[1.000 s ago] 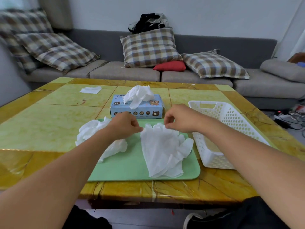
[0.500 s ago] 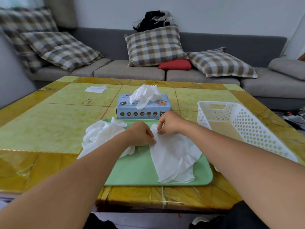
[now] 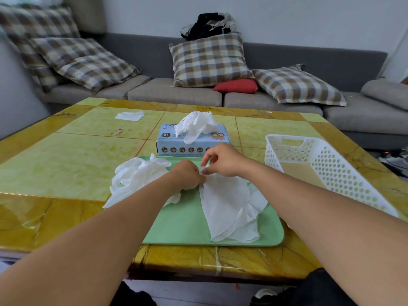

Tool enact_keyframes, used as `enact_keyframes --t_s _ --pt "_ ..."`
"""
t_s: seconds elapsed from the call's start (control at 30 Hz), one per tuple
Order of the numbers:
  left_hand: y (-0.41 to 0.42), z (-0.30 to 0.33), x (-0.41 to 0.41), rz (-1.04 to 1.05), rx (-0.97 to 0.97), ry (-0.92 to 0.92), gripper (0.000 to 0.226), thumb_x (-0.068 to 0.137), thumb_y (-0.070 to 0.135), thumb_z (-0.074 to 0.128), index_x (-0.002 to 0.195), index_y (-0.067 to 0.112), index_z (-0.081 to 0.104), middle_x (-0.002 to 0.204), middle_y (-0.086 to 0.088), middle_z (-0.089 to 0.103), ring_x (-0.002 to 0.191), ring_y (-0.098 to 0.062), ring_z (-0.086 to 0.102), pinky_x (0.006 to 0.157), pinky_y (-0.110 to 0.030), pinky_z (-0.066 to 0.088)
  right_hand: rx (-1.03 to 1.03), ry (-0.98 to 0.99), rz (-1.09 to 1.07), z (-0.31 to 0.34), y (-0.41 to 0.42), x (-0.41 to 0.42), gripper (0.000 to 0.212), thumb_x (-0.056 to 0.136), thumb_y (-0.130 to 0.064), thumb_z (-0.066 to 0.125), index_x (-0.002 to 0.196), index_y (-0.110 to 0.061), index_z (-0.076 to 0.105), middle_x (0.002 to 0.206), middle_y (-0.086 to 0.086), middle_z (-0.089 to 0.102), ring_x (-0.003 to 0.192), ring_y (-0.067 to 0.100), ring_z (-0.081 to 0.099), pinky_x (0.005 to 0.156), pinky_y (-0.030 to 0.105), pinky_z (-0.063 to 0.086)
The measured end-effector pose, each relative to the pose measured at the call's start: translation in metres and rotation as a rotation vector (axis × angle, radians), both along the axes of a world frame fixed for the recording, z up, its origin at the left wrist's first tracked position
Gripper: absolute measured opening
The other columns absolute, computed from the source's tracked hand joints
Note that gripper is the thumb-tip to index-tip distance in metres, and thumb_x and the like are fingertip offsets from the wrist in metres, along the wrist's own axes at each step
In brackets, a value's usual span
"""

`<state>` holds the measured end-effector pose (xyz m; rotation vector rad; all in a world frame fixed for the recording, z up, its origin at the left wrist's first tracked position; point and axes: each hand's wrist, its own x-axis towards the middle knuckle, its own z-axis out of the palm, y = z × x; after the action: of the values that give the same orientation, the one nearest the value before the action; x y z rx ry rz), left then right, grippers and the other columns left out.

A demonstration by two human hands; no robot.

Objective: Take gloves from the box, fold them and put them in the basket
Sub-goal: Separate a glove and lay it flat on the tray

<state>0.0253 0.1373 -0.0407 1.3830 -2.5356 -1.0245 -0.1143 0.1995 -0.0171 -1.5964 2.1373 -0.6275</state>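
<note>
A flat white glove lies on the green tray, its cuff end at the far side. My left hand and my right hand meet at that cuff and both pinch its edge. A crumpled pile of white gloves sits on the tray's left edge, partly under my left forearm. The blue glove box stands behind the tray with a glove sticking out of its top. The white perforated basket stands to the right, and I see nothing inside it.
A white scrap lies on the far left of the yellow table. A grey sofa with checked cushions runs behind the table. Cables lie on the floor at the far right.
My hands have drawn together at the glove's cuff, narrowing the glove from a spread shape. The view has shifted, so the basket sits further right.
</note>
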Motion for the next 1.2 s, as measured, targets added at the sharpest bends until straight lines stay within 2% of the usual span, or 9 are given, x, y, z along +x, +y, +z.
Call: enact_keyframes --t_s 0.1,0.17,0.27,0.47,0.53,0.8,0.97,1.07,1.2 --pt "-0.005 0.002 0.007 0.067 0.092 0.038 0.02 0.09 0.02 0.068 0.089 0.0 0.067 0.073 -0.011 0.064 0.061 -0.024 0.059 0.067 -0.032 0.058 -0.031 0.121 -0.158 -0.004 -0.005 -0.014 0.021 0.09 -0.008 0.069 0.11 -0.013 0.069 0.104 0.002 0.057 0.096 0.023 0.06 0.078 0.029 0.048" --pt "-0.005 0.001 0.008 0.054 0.098 0.046 0.024 0.09 0.024 0.072 0.091 0.001 0.068 0.074 -0.011 0.064 0.062 -0.026 0.06 0.071 -0.035 0.06 0.001 0.211 -0.248 -0.009 -0.005 -0.021 0.006 0.09 -0.013 0.067 0.086 -0.013 0.063 0.089 0.002 0.057 0.085 0.026 0.06 0.063 0.029 0.045" --pt "-0.003 0.002 0.007 0.013 0.066 0.08 0.023 0.086 0.03 0.078 0.089 0.011 0.066 0.076 -0.007 0.064 0.067 -0.026 0.059 0.075 -0.036 0.059 0.061 0.158 -0.282 -0.016 -0.005 -0.019 0.041 0.087 -0.032 0.075 0.065 -0.016 0.045 0.068 -0.001 0.047 0.065 0.019 0.051 0.049 0.028 0.032" --pt "0.004 0.002 0.005 -0.06 -0.055 0.004 0.055 0.073 0.03 0.089 0.118 0.012 0.063 0.112 -0.007 0.066 0.104 -0.027 0.065 0.09 -0.037 0.054 0.17 0.152 -0.308 -0.018 -0.01 -0.01 0.034 0.078 -0.031 0.086 0.095 -0.01 0.065 0.093 0.005 0.073 0.086 0.021 0.07 0.063 0.027 0.051" --pt "0.005 0.003 0.005 -0.071 -0.063 -0.025 0.059 0.073 0.029 0.089 0.122 0.012 0.06 0.118 -0.009 0.065 0.109 -0.029 0.064 0.094 -0.04 0.053 0.187 0.145 -0.305 -0.018 -0.01 -0.01 0.034 0.074 -0.034 0.087 0.093 -0.011 0.069 0.093 0.003 0.073 0.084 0.018 0.07 0.058 0.025 0.049" --pt "0.004 0.004 0.007 -0.084 -0.06 -0.086 0.092 0.073 0.028 0.089 0.144 0.008 0.036 0.132 -0.01 0.057 0.12 -0.029 0.058 0.1 -0.041 0.05 -0.09 -0.042 -0.181 -0.013 -0.001 -0.006 0.014 0.073 -0.017 0.089 0.075 -0.018 0.075 0.078 -0.006 0.072 0.073 0.007 0.063 0.075 0.026 0.053" --pt "0.01 0.003 0.006 -0.141 -0.127 -0.056 0.085 0.078 0.033 0.085 0.143 0.013 0.033 0.134 -0.007 0.051 0.117 -0.024 0.052 0.087 -0.03 0.043 -0.072 0.053 -0.264 -0.004 -0.003 -0.016 0.024 0.087 -0.014 0.076 0.111 -0.009 0.071 0.104 0.003 0.066 0.096 0.022 0.064 0.09 0.035 0.054" --pt "0.009 0.004 0.004 -0.215 -0.266 -0.001 0.075 0.078 0.048 0.08 0.136 0.021 0.042 0.138 -0.003 0.042 0.125 -0.026 0.045 0.102 -0.036 0.04 -0.162 0.125 -0.427 0.012 -0.001 -0.032 0.023 0.088 -0.004 0.071 0.109 -0.012 0.07 0.111 0.007 0.067 0.1 0.027 0.065 0.082 0.033 0.055" --pt "0.009 0.002 0.004 -0.323 -0.412 -0.17 0.07 0.08 0.061 0.073 0.134 0.02 0.053 0.14 -0.001 0.046 0.127 -0.026 0.043 0.103 -0.035 0.035 0.149 0.252 -0.337 0.004 0.01 -0.035 0.012 0.088 -0.018 0.074 0.09 -0.008 0.066 0.09 0.004 0.064 0.086 0.024 0.063 0.065 0.027 0.048"
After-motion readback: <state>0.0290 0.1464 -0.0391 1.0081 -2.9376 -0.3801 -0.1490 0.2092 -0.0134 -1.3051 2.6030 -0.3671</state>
